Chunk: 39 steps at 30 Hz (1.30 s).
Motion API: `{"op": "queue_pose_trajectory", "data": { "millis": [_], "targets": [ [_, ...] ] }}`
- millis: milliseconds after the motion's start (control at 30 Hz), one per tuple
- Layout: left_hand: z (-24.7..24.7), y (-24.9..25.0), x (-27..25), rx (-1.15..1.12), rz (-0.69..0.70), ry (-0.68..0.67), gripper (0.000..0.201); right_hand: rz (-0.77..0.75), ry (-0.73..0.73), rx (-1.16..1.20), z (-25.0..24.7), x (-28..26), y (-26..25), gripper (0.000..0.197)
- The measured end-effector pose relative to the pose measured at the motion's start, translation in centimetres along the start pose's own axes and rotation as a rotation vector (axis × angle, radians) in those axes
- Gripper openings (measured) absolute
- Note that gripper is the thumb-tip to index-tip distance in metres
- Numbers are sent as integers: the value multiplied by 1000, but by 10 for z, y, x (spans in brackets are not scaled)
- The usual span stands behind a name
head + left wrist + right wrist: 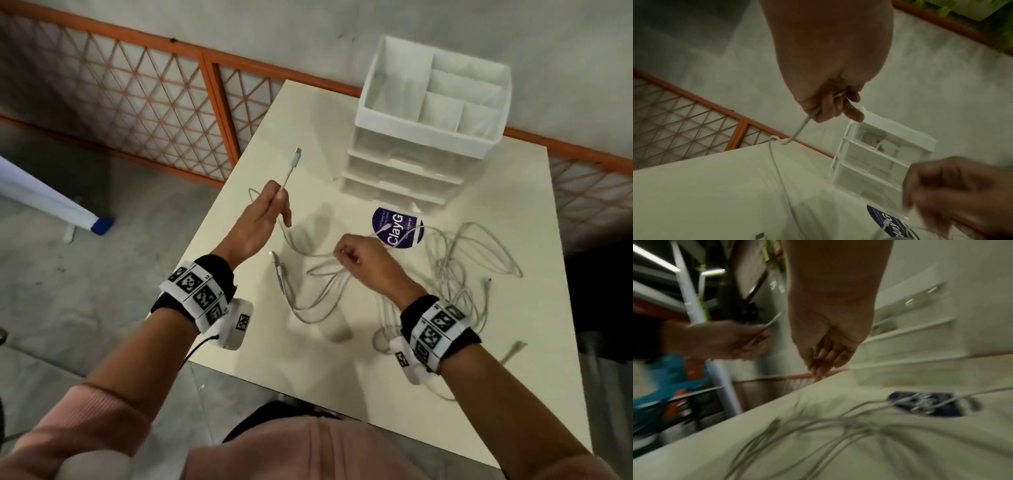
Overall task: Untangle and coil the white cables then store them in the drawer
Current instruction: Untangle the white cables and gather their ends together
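Observation:
My left hand [274, 202] is raised over the table's left part and pinches a white cable [288, 173] just below its connector [297, 154], which points up. In the left wrist view, the same cable [797, 131] hangs from my curled fingers [830, 105]. It runs down to my right hand [342, 253], whose curled fingertips seem to pinch it lower along its length. The right wrist view is blurred and does not show that grip. More white cables lie in a loose tangle [459, 270] to the right. The clear drawer unit [404, 171] stands behind, its drawers closed.
A round purple sticker [399, 228] lies in front of the drawer unit, with a connector on it. The white table [274, 359] ends close on the left. An orange mesh fence [137, 102] runs behind it. A white roll with a blue cap [51, 202] lies on the floor to the left.

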<state>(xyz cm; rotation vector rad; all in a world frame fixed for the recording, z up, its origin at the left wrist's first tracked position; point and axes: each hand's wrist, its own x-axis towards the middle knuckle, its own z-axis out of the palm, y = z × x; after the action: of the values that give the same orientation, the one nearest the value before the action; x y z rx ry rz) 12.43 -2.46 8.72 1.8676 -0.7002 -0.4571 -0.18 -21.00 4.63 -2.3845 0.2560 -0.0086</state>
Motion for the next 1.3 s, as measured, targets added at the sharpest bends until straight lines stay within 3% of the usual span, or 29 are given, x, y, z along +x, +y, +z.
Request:
{"op": "queue_pose_trajectory", "data": {
  "millis": [67, 233, 333, 400, 500, 633, 900, 1067, 1167, 1233, 1300],
  "targets": [
    [-2, -5, -3, -62, -19, -34, 24, -32, -183, 5, 42, 5, -16, 8],
    [-6, -21, -19, -143, -138, -63, 19, 82, -326, -143, 100, 21, -29, 30],
    [-5, -25, -27, -194, -243, -66, 18, 123, -362, -187, 110, 22, -30, 12],
    [-6, -31, -32, -228, -303, -46, 18, 178, -315, -98, 106, 19, -28, 5],
    [-4, -33, -35, -267, -347, 1, 19, 277, -157, 171, 82, 15, -24, 10],
    [14, -24, -33, -285, -310, -20, 30, 190, 6, 549, 33, 6, -37, 20],
    [60, 22, -29, -502, -205, -210, 32, 138, 265, 663, -7, -15, -50, 18],
    [69, 37, -30, -621, -128, -203, 31, 157, 381, 710, -12, -23, -49, 23],
    [65, 51, -26, -622, -55, -175, 28, 153, 171, 722, -13, -30, -50, 23],
    [58, 67, -20, -615, -15, -187, 29, 87, -41, 771, -12, -35, -51, 27],
    [50, 81, -14, -564, 48, -180, 32, 3, -163, 740, -11, -36, -55, 22]
  ]
}}
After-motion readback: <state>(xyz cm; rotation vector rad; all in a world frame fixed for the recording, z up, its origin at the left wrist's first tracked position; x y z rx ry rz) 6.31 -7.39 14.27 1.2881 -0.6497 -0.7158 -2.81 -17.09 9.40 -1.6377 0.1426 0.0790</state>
